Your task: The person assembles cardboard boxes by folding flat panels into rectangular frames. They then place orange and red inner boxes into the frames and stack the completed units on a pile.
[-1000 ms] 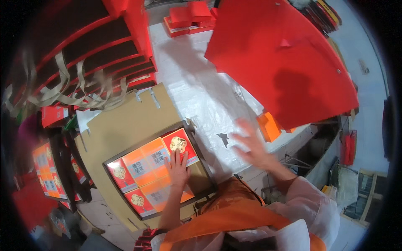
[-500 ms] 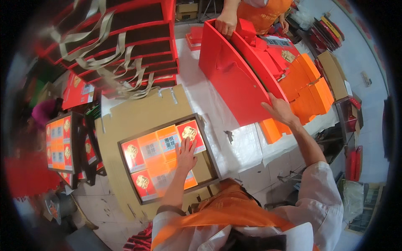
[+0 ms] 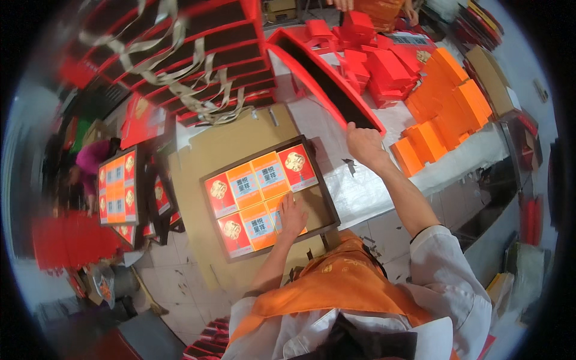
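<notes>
My right hand (image 3: 365, 146) has its fingers closed on the near end of a tall, narrow red gift bag (image 3: 327, 86), whose open mouth shows a dark inside. My left hand (image 3: 292, 216) lies with fingers spread on the orange boxes at the near side of a dark-framed tray (image 3: 329, 201). Inside the tray sit red boxes (image 3: 223, 196) with gold emblems and orange boxes (image 3: 244, 182) with pale blue panels, in two rows. Bare brown bottom shows at its near right corner, beside my left hand.
The tray rests on brown cardboard (image 3: 192, 162). Several red bags with cream ribbon handles (image 3: 204, 78) stand at the back left. Red boxes (image 3: 384, 66) and orange boxes (image 3: 432, 141) crowd the right side. More filled trays (image 3: 120, 189) lean at left. A co-worker's hand (image 3: 342, 5) shows at the far edge.
The red gift bag has moved left in my right hand, and the co-worker's hand has let go of it. My left hand has shifted nearer, onto the front row. The whole view has shifted.
</notes>
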